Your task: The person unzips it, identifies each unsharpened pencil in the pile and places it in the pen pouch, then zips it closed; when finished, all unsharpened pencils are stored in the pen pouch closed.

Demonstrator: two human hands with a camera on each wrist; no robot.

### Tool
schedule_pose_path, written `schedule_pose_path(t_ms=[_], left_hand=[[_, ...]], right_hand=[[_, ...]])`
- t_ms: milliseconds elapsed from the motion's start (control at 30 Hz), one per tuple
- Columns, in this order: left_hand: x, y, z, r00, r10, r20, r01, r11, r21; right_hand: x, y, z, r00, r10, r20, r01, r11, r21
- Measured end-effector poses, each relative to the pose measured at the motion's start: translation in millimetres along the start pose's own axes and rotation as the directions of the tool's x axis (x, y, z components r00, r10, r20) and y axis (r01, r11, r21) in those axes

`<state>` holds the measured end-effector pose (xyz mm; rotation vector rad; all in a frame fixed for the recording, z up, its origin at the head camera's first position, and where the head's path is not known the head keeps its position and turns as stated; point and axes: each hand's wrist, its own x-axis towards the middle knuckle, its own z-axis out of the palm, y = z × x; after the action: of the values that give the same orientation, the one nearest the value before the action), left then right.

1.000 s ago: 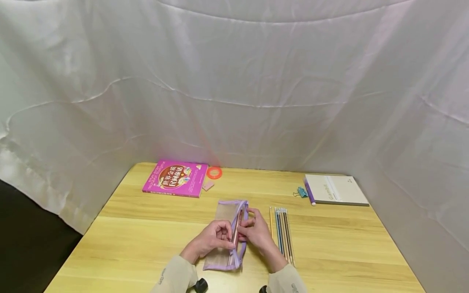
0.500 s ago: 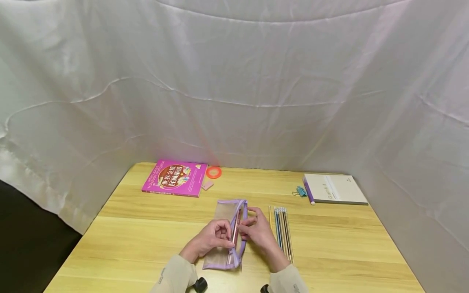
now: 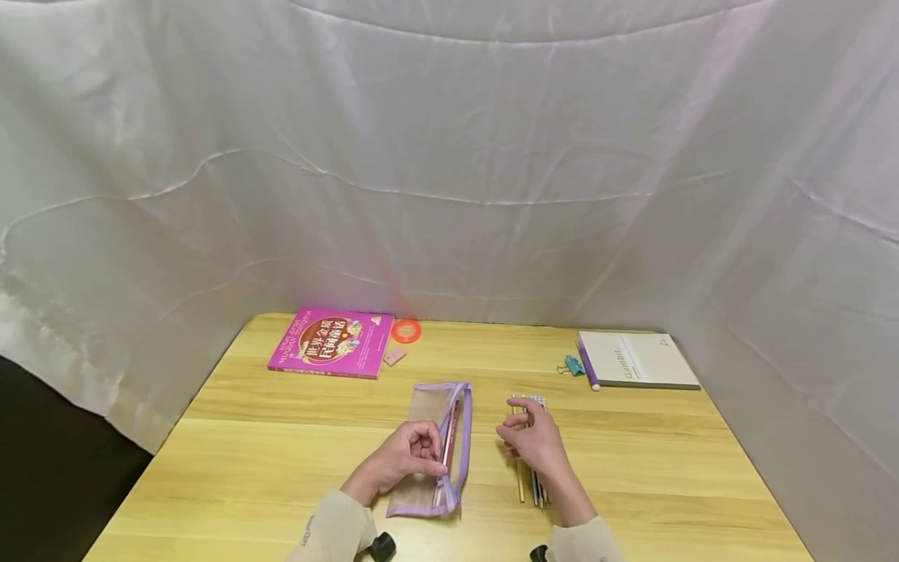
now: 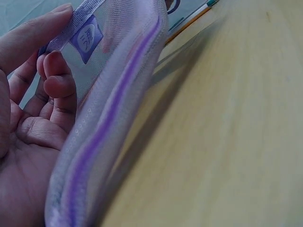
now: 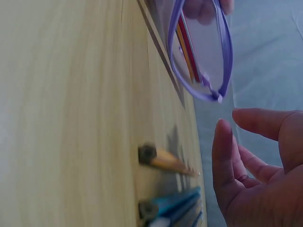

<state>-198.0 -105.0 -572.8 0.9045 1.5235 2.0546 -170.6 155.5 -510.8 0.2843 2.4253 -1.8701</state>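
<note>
My left hand (image 3: 406, 459) pinches the edge of a purple-trimmed mesh pencil case (image 3: 422, 493) between thumb and forefinger. In the left wrist view a small purple tag (image 4: 87, 39) hangs beside those fingertips. The case's zipped mouth gapes, and pencils (image 5: 188, 49) lie inside it, red and yellow ones showing in the right wrist view. My right hand (image 3: 541, 446) is raised over a row of loose pencils (image 3: 537, 493), fingers loosely bent and holding nothing. A yellow pencil (image 5: 165, 161) lies a little apart from the blue and dark ones, partly covered by the hand in the head view.
A magenta book (image 3: 333, 343) lies at the back left, with a red-orange tape roll (image 3: 406, 331) and a pink eraser (image 3: 395, 356) beside it. At the back right are a notebook (image 3: 642, 361), a purple marker (image 3: 588, 365) and a teal binder clip (image 3: 573, 365).
The right hand has left the pencil case and moved right, over the loose pencils. The left hand keeps its pinch on the case.
</note>
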Motion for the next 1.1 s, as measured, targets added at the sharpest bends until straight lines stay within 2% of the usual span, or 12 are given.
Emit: schedule_pose_path(t_ms=[200,500,667,867,1100], left_hand=[[-1.1,0.3,-1.1,1.000,0.007,0.005,-0.007,1.000,-0.004],[-1.4,0.0,-1.2,1.000,0.004,-0.001,-0.004,1.000,0.000],[-1.3,1.3,-0.9,1.000,-0.002,-0.002,0.002,1.000,0.006],[-0.8,1.4,-0.3,1.000,-0.003,-0.003,0.003,1.000,0.004],[-0.3,0.0,0.6,1.000,-0.003,0.010,0.003,1.000,-0.007]], right_hand=[[1,6,-11,0.998,0.007,-0.059,-0.011,0.998,-0.068],[1,11,-15,0.997,0.012,-0.080,-0.018,0.997,-0.078],[2,14,-16,0.996,-0.012,-0.089,-0.002,0.989,-0.150],[5,16,-16,0.991,-0.095,-0.091,0.057,0.933,-0.356],[7,16,-17,0.990,-0.132,-0.048,0.095,0.882,-0.461]])
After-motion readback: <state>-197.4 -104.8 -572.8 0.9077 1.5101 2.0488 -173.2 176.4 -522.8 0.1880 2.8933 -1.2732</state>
